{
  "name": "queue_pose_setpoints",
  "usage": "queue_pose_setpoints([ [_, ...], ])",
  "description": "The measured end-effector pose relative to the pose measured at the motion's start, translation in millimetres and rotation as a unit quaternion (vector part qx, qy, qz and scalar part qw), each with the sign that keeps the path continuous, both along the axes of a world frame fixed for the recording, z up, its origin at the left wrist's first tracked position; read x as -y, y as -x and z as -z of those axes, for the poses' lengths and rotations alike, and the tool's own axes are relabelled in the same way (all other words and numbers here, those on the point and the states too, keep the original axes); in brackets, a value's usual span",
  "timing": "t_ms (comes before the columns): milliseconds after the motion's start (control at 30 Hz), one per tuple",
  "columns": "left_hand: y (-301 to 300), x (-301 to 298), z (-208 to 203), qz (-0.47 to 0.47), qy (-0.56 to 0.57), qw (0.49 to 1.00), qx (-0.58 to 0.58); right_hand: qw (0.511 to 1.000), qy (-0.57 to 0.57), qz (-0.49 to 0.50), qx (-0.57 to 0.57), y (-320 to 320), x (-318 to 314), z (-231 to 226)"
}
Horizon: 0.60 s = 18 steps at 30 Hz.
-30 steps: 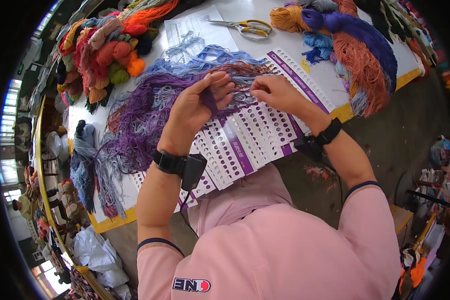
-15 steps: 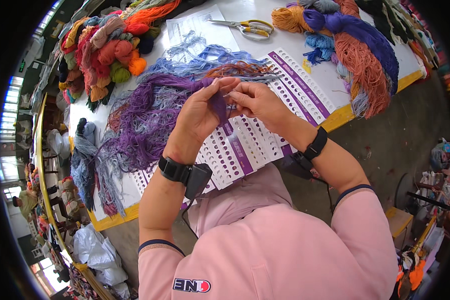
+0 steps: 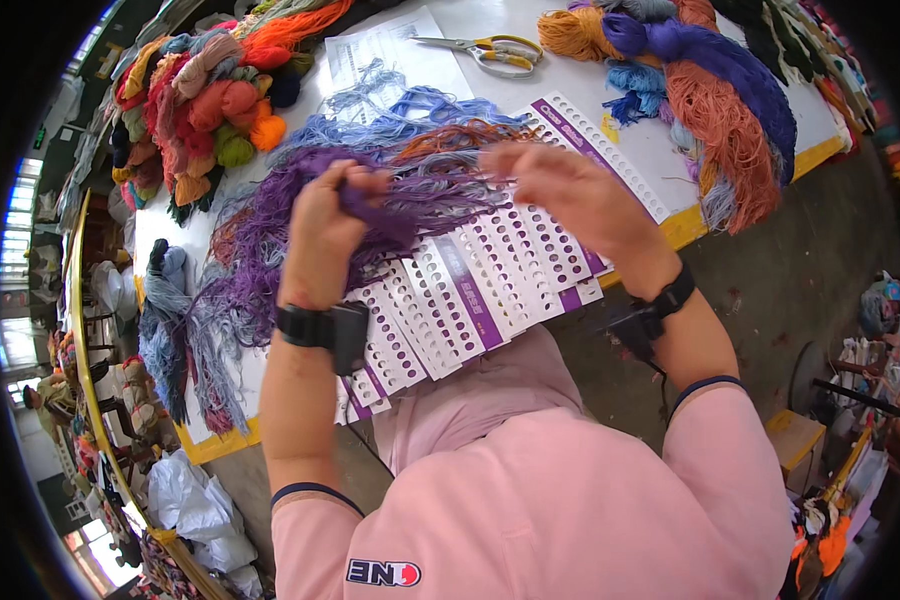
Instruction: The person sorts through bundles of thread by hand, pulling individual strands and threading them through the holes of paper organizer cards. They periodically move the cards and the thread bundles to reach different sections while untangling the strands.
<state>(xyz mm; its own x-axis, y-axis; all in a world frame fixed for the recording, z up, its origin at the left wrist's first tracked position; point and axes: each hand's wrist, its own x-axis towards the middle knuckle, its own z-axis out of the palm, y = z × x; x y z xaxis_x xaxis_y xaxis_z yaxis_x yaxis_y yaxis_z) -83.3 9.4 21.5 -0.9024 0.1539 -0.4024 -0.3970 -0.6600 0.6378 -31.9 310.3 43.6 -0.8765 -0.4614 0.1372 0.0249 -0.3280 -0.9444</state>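
My left hand (image 3: 328,232) is raised above the table and pinches a bunch of purple yarn (image 3: 390,205) that trails down to a loose purple pile (image 3: 270,240). My right hand (image 3: 570,195) hovers to the right of it, fingers spread and blurred, with nothing clearly in it. Below both hands lie overlapping white cards with rows of punched holes and purple stripes (image 3: 480,285). Blue and brown strands (image 3: 420,125) lie behind the purple yarn.
Scissors with yellow handles (image 3: 495,52) lie on paper at the back. Skeins of orange, red and green yarn (image 3: 210,95) are heaped at the back left, orange and purple bundles (image 3: 720,110) at the right. Grey-blue yarn (image 3: 165,320) hangs over the left table edge.
Both hands have risen from the cards and come apart. The left keeps the purple yarn and lifts it; the right has swung off to the right.
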Motion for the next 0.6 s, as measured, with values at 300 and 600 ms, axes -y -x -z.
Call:
queue_pose_setpoints([
  [300,58.3,169.2,-37.1,-0.167,0.123,0.978,0.018,0.799,0.218,0.557,-0.069,15.1,-352.0,-34.0],
  [600,70.5,205.6,-26.5,-0.147,0.244,0.948,-0.141,0.84,0.042,0.537,-0.069,2.5,-350.9,-90.5],
])
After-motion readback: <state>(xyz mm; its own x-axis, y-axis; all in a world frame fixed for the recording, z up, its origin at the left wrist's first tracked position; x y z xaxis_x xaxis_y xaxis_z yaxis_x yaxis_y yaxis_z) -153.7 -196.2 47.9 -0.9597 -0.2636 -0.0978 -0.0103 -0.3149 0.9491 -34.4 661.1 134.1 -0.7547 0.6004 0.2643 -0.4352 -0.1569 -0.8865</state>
